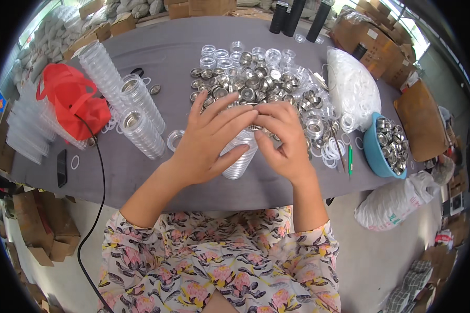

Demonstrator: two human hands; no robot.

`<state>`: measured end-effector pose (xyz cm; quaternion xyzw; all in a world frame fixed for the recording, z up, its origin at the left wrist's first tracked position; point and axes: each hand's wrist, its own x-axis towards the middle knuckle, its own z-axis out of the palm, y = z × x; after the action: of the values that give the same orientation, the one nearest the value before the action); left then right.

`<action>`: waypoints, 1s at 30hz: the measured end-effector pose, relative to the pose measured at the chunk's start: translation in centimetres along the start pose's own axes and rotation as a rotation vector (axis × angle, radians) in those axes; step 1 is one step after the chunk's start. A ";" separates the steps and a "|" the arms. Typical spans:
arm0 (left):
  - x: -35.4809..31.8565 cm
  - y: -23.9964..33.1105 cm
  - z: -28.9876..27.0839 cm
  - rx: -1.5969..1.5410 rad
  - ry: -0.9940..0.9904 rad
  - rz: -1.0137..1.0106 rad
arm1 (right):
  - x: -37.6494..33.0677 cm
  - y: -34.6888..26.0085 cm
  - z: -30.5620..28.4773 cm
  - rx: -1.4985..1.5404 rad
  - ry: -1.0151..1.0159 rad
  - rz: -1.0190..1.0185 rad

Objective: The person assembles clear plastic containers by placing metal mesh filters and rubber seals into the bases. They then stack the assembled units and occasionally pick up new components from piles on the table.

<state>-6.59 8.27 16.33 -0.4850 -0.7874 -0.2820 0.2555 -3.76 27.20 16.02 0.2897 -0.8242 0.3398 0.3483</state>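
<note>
My left hand (214, 135) is stretched out with its fingers spread, the fingertips reaching over a stack of clear plastic round pieces (240, 164). From the other side my right hand (284, 138) curls in, its thumb and fingers around the edge of a small round metal cap (254, 126) at the top of that stack. Both hands partly cover the cap, so how it sits on the stack is hidden. Just beyond the hands lies a heap of silver metal caps (250, 81) mixed with clear round pieces.
Tall stacks of clear round pieces (141, 135) and a red bag (70, 99) stand left, near a black cable (103, 177) and phone (62, 168). Right are white rings (333, 154), a green pen (350, 161), a plastic bag (355, 83) and a blue basin (373, 148) of metal caps.
</note>
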 end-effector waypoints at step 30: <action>-10.5 -4.2 1.6 -0.099 0.166 -0.455 | -6.0 2.4 7.4 0.587 0.239 0.402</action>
<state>-6.47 1.31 7.29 -0.2823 -0.8377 -0.4096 0.2252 -4.71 24.44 6.64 0.1678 -0.6859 0.6544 0.2704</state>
